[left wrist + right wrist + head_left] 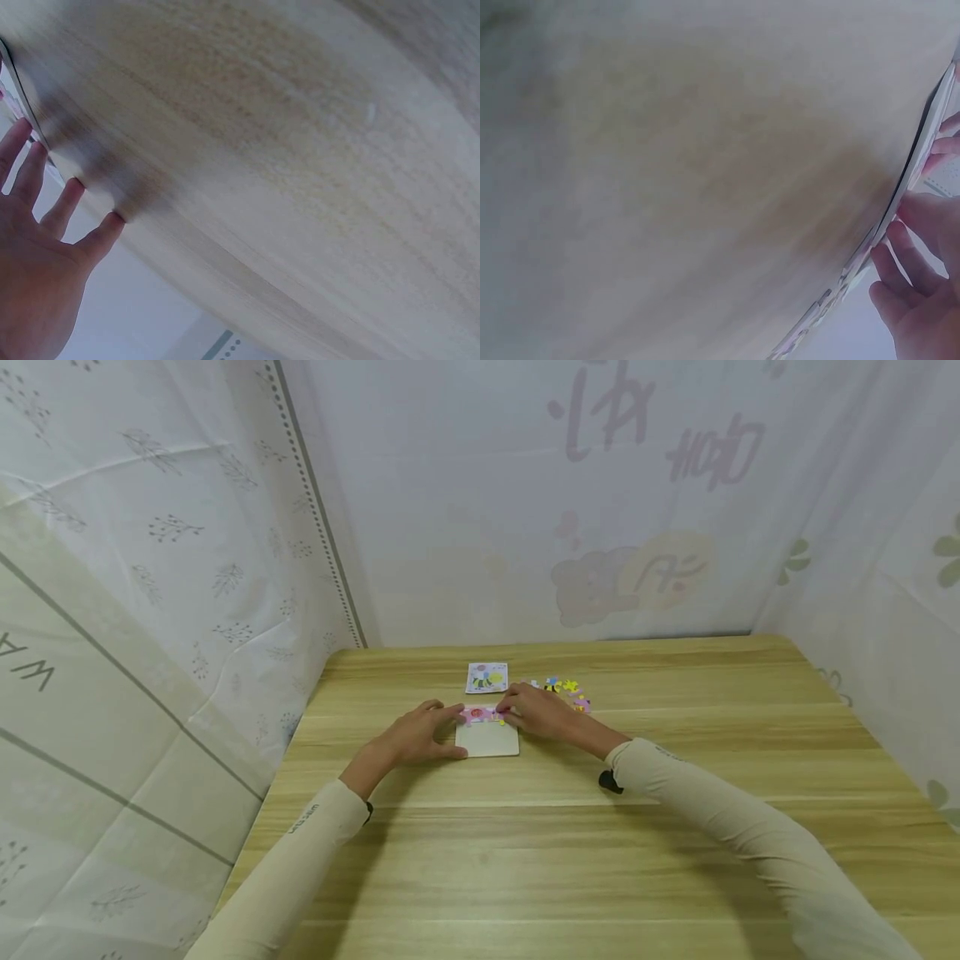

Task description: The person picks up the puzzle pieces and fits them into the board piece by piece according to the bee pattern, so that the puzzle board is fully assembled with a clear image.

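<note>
A white puzzle board lies on the table in front of me, with pink puzzle pieces along its far edge. My left hand rests at the board's left side, thumb on the near left corner and index finger by the pink pieces. In the left wrist view the fingers of the left hand are spread and fairly straight. With bent fingers and thumb, my right hand holds a puzzle piece at the board's far right corner; its fingertips partly hide the piece. The right wrist view shows the right hand against the board's edge.
A picture card with a bee design lies beyond the board. Loose puzzle pieces, several of them yellow, blue and pink, are scattered behind and right of my right hand. The wooden table ends at a hanging curtain.
</note>
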`<state>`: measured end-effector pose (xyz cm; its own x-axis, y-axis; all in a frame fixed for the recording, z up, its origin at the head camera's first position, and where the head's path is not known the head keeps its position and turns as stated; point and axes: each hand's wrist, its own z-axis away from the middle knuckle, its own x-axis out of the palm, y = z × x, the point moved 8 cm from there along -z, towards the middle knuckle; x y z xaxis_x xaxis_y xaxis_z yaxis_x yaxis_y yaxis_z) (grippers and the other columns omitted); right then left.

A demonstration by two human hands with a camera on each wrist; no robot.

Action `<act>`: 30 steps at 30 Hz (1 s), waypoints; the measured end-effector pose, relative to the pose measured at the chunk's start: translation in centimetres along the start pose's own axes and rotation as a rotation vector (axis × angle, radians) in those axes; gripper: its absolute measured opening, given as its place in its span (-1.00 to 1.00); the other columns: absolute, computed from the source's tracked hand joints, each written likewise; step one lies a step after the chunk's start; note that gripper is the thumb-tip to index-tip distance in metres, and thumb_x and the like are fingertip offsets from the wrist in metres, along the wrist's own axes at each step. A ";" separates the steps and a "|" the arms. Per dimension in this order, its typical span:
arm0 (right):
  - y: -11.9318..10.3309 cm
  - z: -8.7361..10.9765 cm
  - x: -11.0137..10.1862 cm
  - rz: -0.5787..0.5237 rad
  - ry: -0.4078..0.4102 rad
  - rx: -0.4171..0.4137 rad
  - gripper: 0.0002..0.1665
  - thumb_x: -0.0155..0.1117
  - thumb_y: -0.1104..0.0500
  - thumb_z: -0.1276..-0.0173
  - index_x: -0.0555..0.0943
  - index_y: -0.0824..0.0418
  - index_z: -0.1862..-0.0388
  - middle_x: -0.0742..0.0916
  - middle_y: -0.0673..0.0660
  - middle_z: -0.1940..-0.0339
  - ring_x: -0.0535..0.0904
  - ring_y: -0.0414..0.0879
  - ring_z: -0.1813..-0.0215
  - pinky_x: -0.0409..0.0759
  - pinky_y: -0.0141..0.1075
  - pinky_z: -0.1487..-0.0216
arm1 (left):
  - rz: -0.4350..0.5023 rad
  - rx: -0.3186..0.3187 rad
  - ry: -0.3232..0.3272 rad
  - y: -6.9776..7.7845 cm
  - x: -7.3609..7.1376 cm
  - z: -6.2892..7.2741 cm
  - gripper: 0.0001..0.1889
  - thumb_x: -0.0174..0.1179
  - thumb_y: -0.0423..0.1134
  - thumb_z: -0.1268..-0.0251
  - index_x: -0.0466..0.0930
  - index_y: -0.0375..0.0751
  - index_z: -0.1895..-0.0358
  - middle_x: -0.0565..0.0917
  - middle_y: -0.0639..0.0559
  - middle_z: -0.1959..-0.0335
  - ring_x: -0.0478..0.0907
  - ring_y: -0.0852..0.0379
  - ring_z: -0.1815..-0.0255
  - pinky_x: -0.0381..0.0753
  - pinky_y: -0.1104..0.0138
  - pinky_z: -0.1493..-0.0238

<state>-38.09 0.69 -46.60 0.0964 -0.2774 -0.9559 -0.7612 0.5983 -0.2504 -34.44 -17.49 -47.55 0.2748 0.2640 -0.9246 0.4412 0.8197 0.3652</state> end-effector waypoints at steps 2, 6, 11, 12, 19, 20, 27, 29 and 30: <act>-0.1 -0.1 0.0 0.004 -0.004 0.011 -0.75 0.33 0.15 -0.54 0.79 0.18 -0.09 0.71 0.13 -0.08 0.62 -0.02 -0.09 0.66 -0.17 -0.06 | -0.001 -0.001 -0.002 0.0 0.0 0.1 -0.13 0.37 0.35 -0.23 0.41 0.05 -0.54 0.45 -0.19 -0.43 0.40 -0.18 -0.41 0.43 -0.25 -0.32; -0.2 -0.1 0.0 0.004 -0.011 0.017 -0.74 0.33 0.14 -0.54 0.78 0.18 -0.10 0.71 0.14 -0.11 0.62 0.00 -0.13 0.65 -0.14 -0.11 | -0.001 -0.002 -0.003 0.0 -0.1 0.1 -0.12 0.37 0.35 -0.24 0.39 0.03 -0.55 0.43 -0.21 -0.45 0.37 -0.20 -0.44 0.42 -0.24 -0.33; 0.1 0.2 -0.6 -0.054 -0.003 0.017 -0.72 0.31 0.14 -0.55 0.76 0.19 -0.12 0.71 0.14 -0.13 0.62 0.00 -0.16 0.64 -0.12 -0.15 | 0.001 -0.001 -0.003 -0.1 0.0 0.2 -0.08 0.37 0.34 -0.24 0.34 0.01 -0.59 0.42 -0.23 -0.45 0.38 -0.20 -0.43 0.44 -0.20 -0.35; 0.2 0.3 -0.8 -0.065 0.002 0.022 -0.71 0.29 0.14 -0.56 0.76 0.19 -0.14 0.71 0.14 -0.14 0.62 -0.01 -0.17 0.64 -0.11 -0.16 | 0.001 0.000 -0.002 -0.1 0.0 0.2 -0.07 0.37 0.34 -0.24 0.33 0.00 -0.60 0.43 -0.23 -0.45 0.38 -0.20 -0.43 0.44 -0.20 -0.35; 1.9 0.8 -2.2 -0.073 0.036 0.058 -0.70 0.24 0.17 -0.59 0.75 0.21 -0.16 0.72 0.12 -0.19 0.63 0.02 -0.22 0.66 -0.07 -0.15 | 0.007 0.002 -0.002 0.0 -0.1 0.3 -0.03 0.36 0.34 -0.24 0.26 -0.01 -0.63 0.42 -0.24 -0.45 0.38 -0.21 -0.44 0.43 -0.21 -0.35; 2.2 0.8 -2.3 -0.072 0.041 0.068 -0.70 0.24 0.17 -0.58 0.75 0.22 -0.16 0.71 0.14 -0.20 0.63 0.03 -0.22 0.66 -0.06 -0.14 | 0.007 0.000 -0.003 0.0 -0.1 0.4 -0.03 0.36 0.34 -0.24 0.26 -0.01 -0.63 0.42 -0.24 -0.46 0.37 -0.21 -0.45 0.42 -0.22 -0.35; 4.5 0.9 -2.8 -0.064 0.042 0.132 -0.66 0.32 0.17 -0.54 0.71 0.28 -0.20 0.69 0.21 -0.21 0.67 0.07 -0.16 0.67 -0.06 -0.10 | 0.004 0.007 -0.006 0.1 -0.2 0.4 -0.01 0.36 0.35 -0.24 0.23 -0.01 -0.64 0.43 -0.22 -0.45 0.35 -0.19 -0.46 0.41 -0.19 -0.37; 4.9 0.9 -2.8 -0.062 0.043 0.130 -0.65 0.33 0.19 -0.53 0.70 0.30 -0.20 0.69 0.24 -0.21 0.65 0.10 -0.18 0.66 -0.03 -0.12 | 0.003 0.010 -0.005 0.1 -0.1 0.4 -0.01 0.36 0.35 -0.24 0.23 -0.02 -0.64 0.44 -0.21 -0.44 0.36 -0.18 -0.45 0.42 -0.19 -0.37; 5.2 0.9 -2.8 -0.065 0.041 0.137 -0.65 0.34 0.19 -0.52 0.70 0.30 -0.21 0.68 0.25 -0.22 0.65 0.11 -0.18 0.66 -0.02 -0.12 | 0.002 0.008 -0.006 0.0 -0.1 0.4 -0.01 0.36 0.36 -0.24 0.23 -0.02 -0.64 0.44 -0.21 -0.44 0.37 -0.18 -0.44 0.42 -0.18 -0.36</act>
<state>-41.71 5.28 -45.36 0.1143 -0.3472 -0.9308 -0.6597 0.6740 -0.3325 -34.12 -17.68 -47.41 0.2809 0.2624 -0.9232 0.4478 0.8149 0.3679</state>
